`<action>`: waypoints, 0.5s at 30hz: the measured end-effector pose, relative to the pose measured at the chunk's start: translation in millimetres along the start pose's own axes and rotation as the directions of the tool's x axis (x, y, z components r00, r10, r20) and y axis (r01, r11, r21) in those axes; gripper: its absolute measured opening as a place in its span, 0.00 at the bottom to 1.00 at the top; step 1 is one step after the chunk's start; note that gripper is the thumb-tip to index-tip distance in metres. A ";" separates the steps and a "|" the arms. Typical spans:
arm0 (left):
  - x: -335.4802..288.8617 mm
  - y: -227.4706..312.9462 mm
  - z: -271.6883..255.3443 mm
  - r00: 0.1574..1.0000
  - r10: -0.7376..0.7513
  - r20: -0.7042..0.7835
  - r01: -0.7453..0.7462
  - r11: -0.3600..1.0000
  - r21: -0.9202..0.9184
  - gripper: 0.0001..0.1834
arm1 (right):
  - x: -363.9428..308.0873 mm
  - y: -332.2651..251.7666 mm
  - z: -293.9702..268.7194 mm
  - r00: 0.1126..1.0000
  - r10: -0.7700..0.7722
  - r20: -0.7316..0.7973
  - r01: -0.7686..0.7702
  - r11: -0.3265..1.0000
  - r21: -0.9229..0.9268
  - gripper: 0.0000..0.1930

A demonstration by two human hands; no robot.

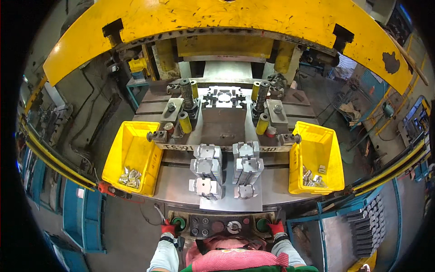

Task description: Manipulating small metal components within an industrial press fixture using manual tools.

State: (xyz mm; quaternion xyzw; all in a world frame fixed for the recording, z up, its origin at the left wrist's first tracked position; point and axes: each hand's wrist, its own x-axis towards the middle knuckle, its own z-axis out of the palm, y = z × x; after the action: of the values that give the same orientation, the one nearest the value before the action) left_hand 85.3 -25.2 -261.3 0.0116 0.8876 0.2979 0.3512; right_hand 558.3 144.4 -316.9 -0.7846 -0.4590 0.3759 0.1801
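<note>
Lettering check
I'm seeing dark characters (180, 147) running across the front plate (280, 148), more marking the left bin (154, 164) and right bin (296, 165).

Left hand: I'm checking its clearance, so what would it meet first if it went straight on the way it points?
The left hand seems to point inward, so probably the green cup at the left end of the control panel; depth and contact are unclear.
</note>
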 end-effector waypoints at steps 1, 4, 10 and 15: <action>3.4 -6.1 1.7 0.998 0.038 -0.051 -0.035 0.998 0.058 0.50 | -0.5 -5.6 -2.7 0.998 0.054 0.037 -0.051 0.996 -0.072 0.46; 45.6 -61.3 0.4 0.955 0.193 -0.225 -0.126 0.951 0.283 0.50 | -3.5 -14.5 7.2 0.999 0.001 0.042 0.004 0.992 -0.125 0.48; 12.0 -18.4 5.1 0.984 0.103 -0.147 -0.094 0.994 0.063 0.53 | 4.0 -1.4 6.5 0.999 -0.005 -0.045 -0.005 0.976 -0.219 0.44; 15.1 -18.4 0.3 0.985 0.075 -0.154 -0.047 0.983 0.179 0.54 | -1.6 -9.4 4.7 1.000 0.017 -0.009 -0.018 0.984 -0.175 0.41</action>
State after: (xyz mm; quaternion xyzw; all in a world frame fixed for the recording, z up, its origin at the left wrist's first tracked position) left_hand 77.6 -36.7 -280.7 0.0457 0.9349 0.2293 0.2671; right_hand 548.7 147.6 -313.4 -0.8027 -0.4828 0.3329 0.1089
